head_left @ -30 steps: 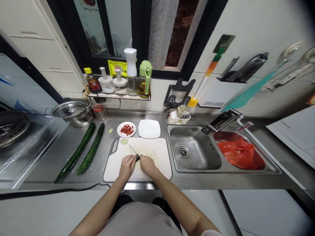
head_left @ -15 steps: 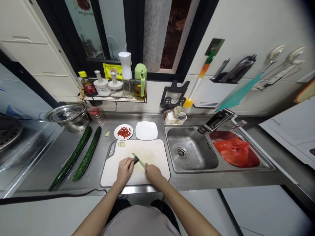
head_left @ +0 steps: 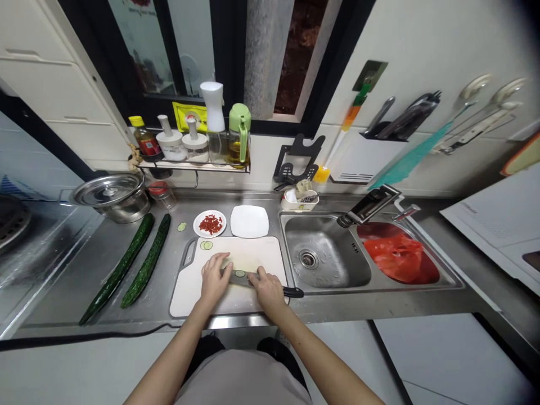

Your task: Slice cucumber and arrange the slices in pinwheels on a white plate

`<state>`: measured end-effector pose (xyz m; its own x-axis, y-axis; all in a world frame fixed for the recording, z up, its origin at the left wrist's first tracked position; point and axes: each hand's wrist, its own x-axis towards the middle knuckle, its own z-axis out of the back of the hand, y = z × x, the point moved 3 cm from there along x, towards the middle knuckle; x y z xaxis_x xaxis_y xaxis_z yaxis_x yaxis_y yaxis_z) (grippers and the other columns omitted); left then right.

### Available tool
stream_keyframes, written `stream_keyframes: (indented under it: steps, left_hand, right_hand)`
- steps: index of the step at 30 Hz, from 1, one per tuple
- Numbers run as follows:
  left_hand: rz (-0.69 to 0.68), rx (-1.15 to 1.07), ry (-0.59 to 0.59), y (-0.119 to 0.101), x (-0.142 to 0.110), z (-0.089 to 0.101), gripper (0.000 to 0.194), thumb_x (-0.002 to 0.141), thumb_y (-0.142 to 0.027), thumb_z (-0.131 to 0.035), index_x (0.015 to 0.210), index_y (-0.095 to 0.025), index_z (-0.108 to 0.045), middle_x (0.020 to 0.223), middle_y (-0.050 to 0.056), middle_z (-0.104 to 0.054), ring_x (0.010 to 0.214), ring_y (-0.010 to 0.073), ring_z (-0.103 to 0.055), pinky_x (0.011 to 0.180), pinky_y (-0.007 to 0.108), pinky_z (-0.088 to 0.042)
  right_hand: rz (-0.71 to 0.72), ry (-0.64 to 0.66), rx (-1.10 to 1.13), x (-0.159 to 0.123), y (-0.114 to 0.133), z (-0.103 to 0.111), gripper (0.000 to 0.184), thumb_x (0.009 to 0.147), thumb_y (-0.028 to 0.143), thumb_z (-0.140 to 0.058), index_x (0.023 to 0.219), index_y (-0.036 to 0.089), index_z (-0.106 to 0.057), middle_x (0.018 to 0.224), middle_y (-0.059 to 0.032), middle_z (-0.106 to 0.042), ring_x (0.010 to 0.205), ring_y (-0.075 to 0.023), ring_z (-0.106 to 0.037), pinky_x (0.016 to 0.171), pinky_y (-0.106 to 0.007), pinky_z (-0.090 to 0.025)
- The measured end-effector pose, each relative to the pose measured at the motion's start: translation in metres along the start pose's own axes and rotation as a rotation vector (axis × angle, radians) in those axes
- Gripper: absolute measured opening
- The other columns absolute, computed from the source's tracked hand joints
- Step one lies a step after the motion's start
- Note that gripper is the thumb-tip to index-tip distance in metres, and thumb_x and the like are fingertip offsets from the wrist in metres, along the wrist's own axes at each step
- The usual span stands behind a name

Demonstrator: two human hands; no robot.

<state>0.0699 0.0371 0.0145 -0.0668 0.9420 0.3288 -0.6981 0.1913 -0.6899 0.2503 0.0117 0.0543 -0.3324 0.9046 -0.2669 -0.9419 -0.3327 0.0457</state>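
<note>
Two-handed over the cutting board: left hand partly curled at the tip end of the knife, thumb apart from fingers; can't tell if pinching anything. Right hand half-open over the blade's rear end, with the handle jutting out to its right; can't confirm a firm grip. One cucumber slice on the blade, between both hands. No larger cut piece made out, possibly hidden by left hand.

Looks like a pause between cuts, dealing with that slice. Probably calls for sliding it off the blade, fingertips clear of the edge, then gripping the handle.

Just beyond left hand: two overlapping slices on the board. Well left of left hand: two whole cucumbers on the table.
</note>
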Motion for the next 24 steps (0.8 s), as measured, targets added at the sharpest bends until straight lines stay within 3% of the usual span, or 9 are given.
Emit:
stream_keyframes:
  steps: [4, 7, 13, 18, 24]
  left_hand:
    - [-0.086, 0.088, 0.295, -0.012, 0.006, -0.010, 0.024, 0.089, -0.040, -0.052, 0.099, -0.028, -0.070, 0.101, 0.005, -0.071, 0.098, 0.0240, -0.061, 0.102, 0.051, -0.033]
    - [-0.107, 0.101, 0.379, -0.017, 0.005, -0.015, 0.021, 0.088, -0.037, -0.052, 0.086, -0.027, -0.071, 0.089, 0.003, -0.073, 0.090, 0.0227, -0.062, 0.102, 0.051, -0.031]
    - [-0.099, 0.087, 0.357, -0.013, 0.007, -0.016, 0.011, 0.084, -0.029, -0.058, 0.079, -0.025, -0.068, 0.082, 0.001, -0.071, 0.083, 0.0207, -0.064, 0.086, 0.039, -0.041]
    - [-0.097, 0.033, 0.311, -0.008, 0.010, -0.013, 0.015, 0.086, -0.029, -0.055, 0.077, -0.023, -0.065, 0.079, 0.003, -0.069, 0.080, 0.0202, -0.063, 0.077, 0.035, -0.043]
    - [0.147, -0.038, 0.211, 0.003, 0.010, -0.004, 0.020, 0.086, -0.035, -0.052, 0.079, -0.022, -0.066, 0.072, 0.001, -0.067, 0.068, 0.0164, -0.060, 0.068, 0.029, -0.043]
  right_hand:
    - [0.042, -0.062, -0.011, -0.003, 0.003, -0.005, 0.039, 0.098, 0.019, -0.035, 0.132, 0.030, -0.048, 0.117, -0.0110, -0.055, 0.091, -0.0193, -0.058, 0.080, -0.032, -0.040]
    - [0.040, -0.092, -0.016, -0.003, 0.004, -0.010, 0.039, 0.098, 0.019, -0.034, 0.132, 0.029, -0.050, 0.116, -0.0114, -0.055, 0.091, -0.0194, -0.056, 0.080, -0.032, -0.039]
    - [0.032, -0.115, -0.011, -0.003, 0.003, -0.017, 0.039, 0.097, 0.017, -0.037, 0.131, 0.028, -0.051, 0.115, -0.0110, -0.056, 0.089, -0.0190, -0.055, 0.080, -0.032, -0.039]
    - [0.024, -0.116, -0.008, -0.003, 0.000, -0.020, 0.039, 0.097, 0.019, -0.035, 0.132, 0.028, -0.050, 0.116, -0.0107, -0.055, 0.089, -0.0188, -0.055, 0.079, -0.032, -0.039]
    - [0.015, -0.099, -0.004, -0.004, -0.001, -0.021, 0.039, 0.097, 0.018, -0.038, 0.132, 0.028, -0.051, 0.116, -0.0109, -0.055, 0.089, -0.0183, -0.055, 0.078, -0.031, -0.038]
